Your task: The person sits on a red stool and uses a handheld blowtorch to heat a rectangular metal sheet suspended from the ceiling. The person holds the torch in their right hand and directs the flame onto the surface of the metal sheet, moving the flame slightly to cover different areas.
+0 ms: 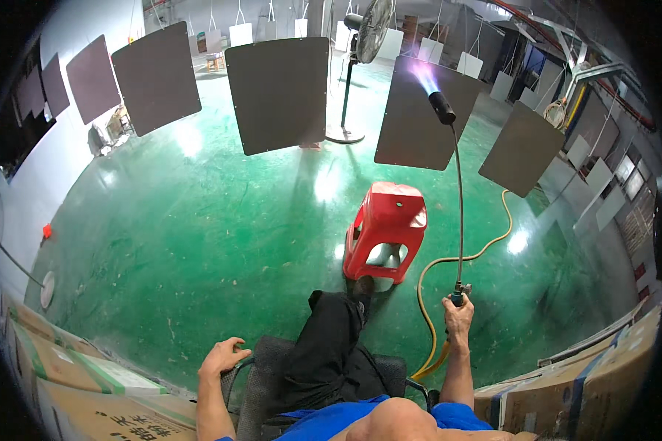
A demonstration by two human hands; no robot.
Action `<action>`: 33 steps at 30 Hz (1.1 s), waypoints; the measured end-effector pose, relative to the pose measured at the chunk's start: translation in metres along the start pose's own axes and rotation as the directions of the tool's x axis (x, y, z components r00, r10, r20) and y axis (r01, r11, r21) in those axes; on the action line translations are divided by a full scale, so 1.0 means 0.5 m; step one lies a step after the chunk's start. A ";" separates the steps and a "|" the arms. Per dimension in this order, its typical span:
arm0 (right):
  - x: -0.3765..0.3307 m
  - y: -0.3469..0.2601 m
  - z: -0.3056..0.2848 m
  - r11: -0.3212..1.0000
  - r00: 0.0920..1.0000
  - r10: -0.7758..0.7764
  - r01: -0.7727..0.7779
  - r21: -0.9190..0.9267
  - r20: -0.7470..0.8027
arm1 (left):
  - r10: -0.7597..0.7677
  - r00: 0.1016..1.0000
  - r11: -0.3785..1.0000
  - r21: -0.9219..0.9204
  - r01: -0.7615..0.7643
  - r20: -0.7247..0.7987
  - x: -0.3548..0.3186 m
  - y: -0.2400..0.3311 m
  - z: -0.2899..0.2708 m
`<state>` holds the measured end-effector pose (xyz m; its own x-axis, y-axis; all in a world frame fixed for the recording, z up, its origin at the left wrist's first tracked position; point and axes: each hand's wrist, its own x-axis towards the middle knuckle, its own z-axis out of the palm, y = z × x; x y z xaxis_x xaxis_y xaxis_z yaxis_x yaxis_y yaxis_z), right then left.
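Observation:
My right hand point(459, 319) is closed around the handle of a gas torch point(460, 213). Its long thin tube rises away from me to a black burner head point(441, 108). A blue-purple flame point(424, 75) comes out of the burner, in front of a dark grey hanging panel point(425, 121) as seen from here. From the handle area a yellow hose point(449, 259) trails over the floor. My left hand point(223, 357) rests on the armrest of the chair point(268, 375) I sit on, fingers loosely extended and holding nothing.
A red plastic stool point(396, 213) stands ahead, near my foot. More dark panels point(278, 95) hang in a row beyond it, with a pedestal fan point(349, 81) behind. Cardboard boxes flank me at left point(88, 411) and right point(552, 397). The floor point(198, 257) is glossy green.

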<state>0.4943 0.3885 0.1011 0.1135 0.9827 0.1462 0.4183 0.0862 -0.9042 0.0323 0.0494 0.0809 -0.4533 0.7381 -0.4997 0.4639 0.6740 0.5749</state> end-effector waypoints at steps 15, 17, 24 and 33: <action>-0.009 0.037 0.006 0.982 0.989 0.061 -0.036 -0.187 0.133 | 0.027 1.000 0.999 0.038 -0.026 -0.013 -0.003 0.008 0.004; -0.009 0.051 0.007 0.976 0.987 0.066 -0.033 -0.217 0.145 | 0.027 0.999 0.999 0.045 -0.026 -0.021 -0.003 0.009 0.005; -0.015 0.070 0.010 0.958 0.964 0.185 -0.134 -0.253 0.189 | -0.055 0.998 0.997 0.047 0.055 -0.010 -0.004 0.017 0.003; -0.020 0.120 0.001 0.939 0.957 0.243 -0.191 -0.286 0.159 | -0.031 0.999 0.999 0.034 0.032 -0.015 0.001 0.000 0.006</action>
<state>0.5180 0.3838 0.0450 0.0671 0.9874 -0.1433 0.6289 -0.1533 -0.7622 0.0346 0.0498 0.0787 -0.4788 0.7161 -0.5078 0.4750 0.6978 0.5362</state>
